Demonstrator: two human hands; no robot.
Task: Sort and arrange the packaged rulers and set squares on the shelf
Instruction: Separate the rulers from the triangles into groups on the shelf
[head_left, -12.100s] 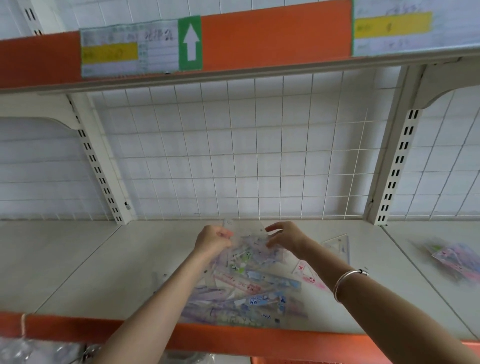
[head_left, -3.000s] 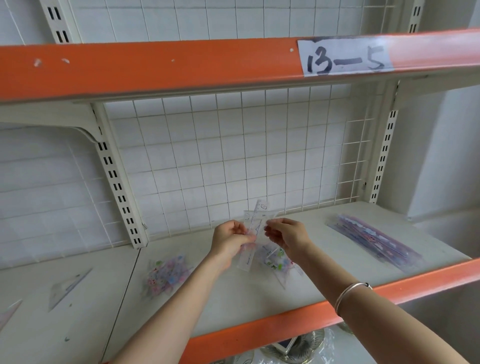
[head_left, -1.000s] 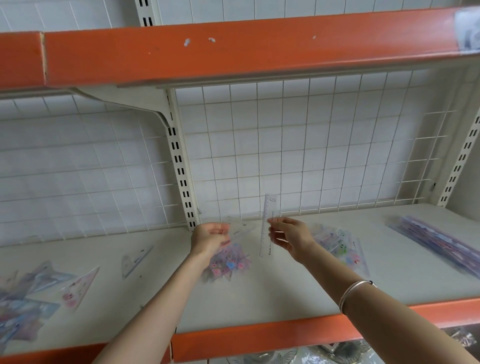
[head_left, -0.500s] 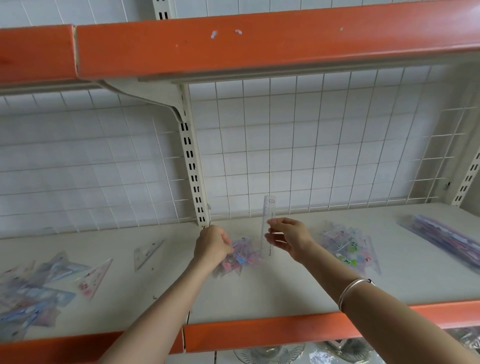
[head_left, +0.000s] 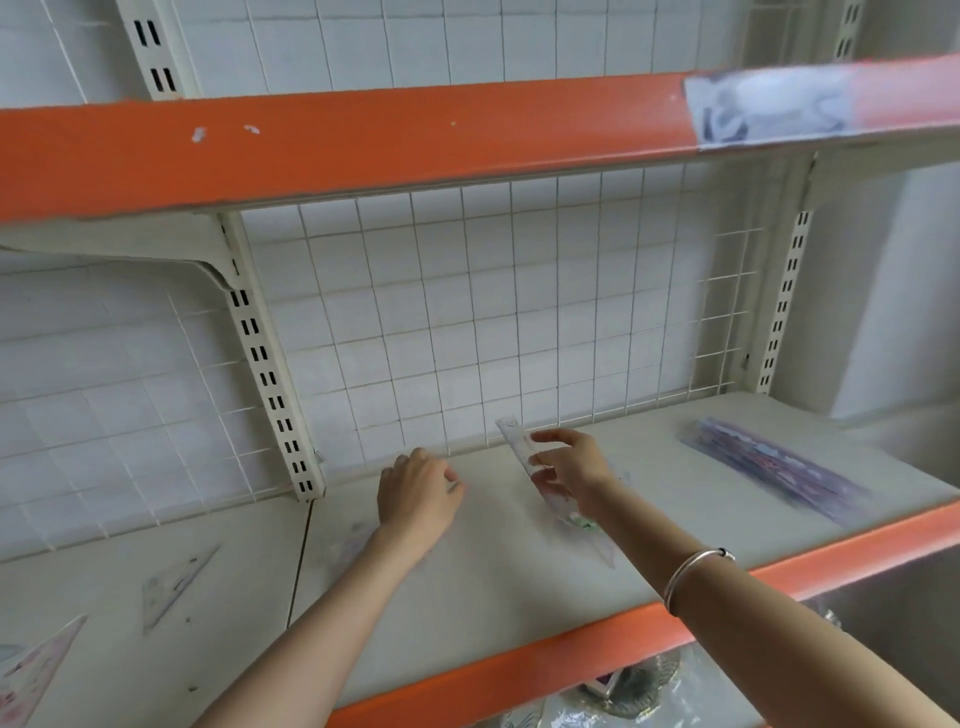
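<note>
Upright half a second ago, one clear ruler (head_left: 519, 447) now leans left, pinched by the right hand (head_left: 574, 470) above one blurred set-square pack (head_left: 589, 527). The left hand (head_left: 415, 496) curls over the shelf (head_left: 519, 582); whether it holds anything I cannot tell. Two set squares (head_left: 174, 584) (head_left: 36, 662) lie left, one ruler pile (head_left: 779, 467) far right.

Clear ruler (head_left: 519, 447) aslant in the right hand's (head_left: 576, 470) grip, left hand (head_left: 415, 499) nearby, low over the shelf (head_left: 519, 587).
</note>
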